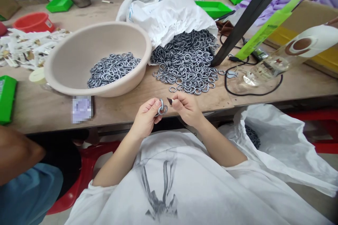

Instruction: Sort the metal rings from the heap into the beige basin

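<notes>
Between the thumb and fingers of my left hand (146, 117) are a few grey rings (161, 107), held just past the table's front edge. My right hand (188, 108) is closed around a small tool with a dark, pointed blade (170, 101), most of which my fingers hide. The blade points left toward the rings, with a small gap between them. Beyond my hands, a heap of grey rings (188, 59) spills out of a white sack (171, 12). To the left stands a large beige basin (97, 38) with more such rings inside (113, 68).
A dark metal post (245, 21) rises right of the heap. Near it are a black cable (253, 94) and a clear bottle (274, 65). A white bag (274, 130) hangs open at lower right. Another person's arm (18, 151) is at left. White pieces (26, 47) lie behind.
</notes>
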{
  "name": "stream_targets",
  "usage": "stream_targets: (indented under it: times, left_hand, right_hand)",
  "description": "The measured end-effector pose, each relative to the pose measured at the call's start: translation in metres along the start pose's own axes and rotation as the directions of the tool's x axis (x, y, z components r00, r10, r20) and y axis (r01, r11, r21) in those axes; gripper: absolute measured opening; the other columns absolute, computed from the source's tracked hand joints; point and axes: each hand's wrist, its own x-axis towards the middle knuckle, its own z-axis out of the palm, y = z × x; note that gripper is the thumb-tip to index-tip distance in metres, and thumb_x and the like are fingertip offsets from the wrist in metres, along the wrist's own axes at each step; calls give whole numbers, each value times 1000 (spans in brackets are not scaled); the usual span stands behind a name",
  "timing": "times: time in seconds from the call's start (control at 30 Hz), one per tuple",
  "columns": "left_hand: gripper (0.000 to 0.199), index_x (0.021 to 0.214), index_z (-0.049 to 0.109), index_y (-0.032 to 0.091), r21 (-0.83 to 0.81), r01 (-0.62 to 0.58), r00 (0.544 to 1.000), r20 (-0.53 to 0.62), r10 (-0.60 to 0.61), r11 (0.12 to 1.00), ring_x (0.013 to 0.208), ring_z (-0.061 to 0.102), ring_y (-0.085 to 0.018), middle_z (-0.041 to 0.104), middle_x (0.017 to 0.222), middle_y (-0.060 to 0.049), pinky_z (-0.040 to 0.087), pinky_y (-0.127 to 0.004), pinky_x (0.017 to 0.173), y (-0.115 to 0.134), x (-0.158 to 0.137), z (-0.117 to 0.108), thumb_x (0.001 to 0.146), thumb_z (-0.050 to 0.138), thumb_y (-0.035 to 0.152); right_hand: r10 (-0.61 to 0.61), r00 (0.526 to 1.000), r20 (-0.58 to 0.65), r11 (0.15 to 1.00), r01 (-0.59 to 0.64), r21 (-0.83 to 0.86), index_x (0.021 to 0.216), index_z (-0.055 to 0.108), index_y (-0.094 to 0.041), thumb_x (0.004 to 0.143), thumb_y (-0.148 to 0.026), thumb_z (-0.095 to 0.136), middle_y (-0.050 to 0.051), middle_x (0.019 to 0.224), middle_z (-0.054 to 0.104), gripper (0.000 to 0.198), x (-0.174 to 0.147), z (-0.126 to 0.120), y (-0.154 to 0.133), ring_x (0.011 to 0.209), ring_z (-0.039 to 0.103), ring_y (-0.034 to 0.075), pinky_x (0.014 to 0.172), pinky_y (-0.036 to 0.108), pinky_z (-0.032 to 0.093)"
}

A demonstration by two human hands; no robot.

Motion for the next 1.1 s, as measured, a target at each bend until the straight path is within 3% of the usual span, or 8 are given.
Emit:
stream_targets:
  times: [0.13,0.3,0.43,0.57,0.63,0.73,0.87,1.1]
  left_hand:
    - [41,72,55,15,-2,6,1000,-6,-6,1000,45,40,-4,48,60,5,26,-15,39,3,-1,1,78,75,51]
    - [44,72,54,16,8,16,1000,11,-16,1000,45,38,-4,46,59,5,25,-15,39,4,-1,2,76,76,54]
    - [43,71,55,16,81,-1,997,81,-6,997,46,36,-4,46,58,5,26,-17,41,4,-4,-2,80,72,54]
    - [39,73,60,15,226,-20,975,221,-31,974,50,42,-6,51,60,2,33,-18,46,5,-10,-6,86,67,51]
    - [38,75,61,15,191,-35,984,179,1,981,50,43,-6,53,61,2,32,-17,45,6,-9,-7,87,67,50]
    - [37,78,61,16,82,-47,998,45,44,996,48,43,-5,56,65,2,29,-17,41,9,-4,-8,83,72,51]
    - [37,80,62,16,38,-43,999,-8,44,998,47,44,-4,59,69,1,31,-16,39,8,2,-9,78,77,50]
    - [35,84,62,17,-118,-62,994,-99,50,991,53,51,-7,60,69,2,36,-16,40,4,1,-6,70,83,42]
  right_hand:
    - [-117,988,103,979,132,-153,67,54,-19,98,-58,47,-3,61,47,50,-4,-3,-10,58,41,10,58,27,31]
    - [-125,981,146,969,152,-195,62,49,-19,98,-57,47,-3,59,44,52,-4,0,-14,56,39,9,59,27,29]
    - [-49,981,186,988,75,-135,63,50,-18,98,-59,46,-3,60,45,54,-1,-1,-8,57,41,9,58,26,29]
    - [131,990,51,986,-125,-113,63,51,-18,93,-67,46,-4,57,41,58,5,-3,7,56,38,10,56,26,28]
    - [179,984,10,984,-179,-25,69,56,-18,89,-71,50,-3,61,46,58,6,-2,10,59,41,11,59,26,32]
    - [219,972,86,960,-231,161,84,64,-17,80,-69,66,-1,74,59,51,3,4,6,68,50,12,65,26,39]
    - [309,943,125,890,-332,311,81,63,-18,73,-58,79,-2,72,58,44,-1,14,-1,66,49,11,64,25,39]
    - [323,946,1,870,-298,392,75,58,-18,74,-54,78,-3,69,57,41,2,22,-1,66,50,10,66,25,43]
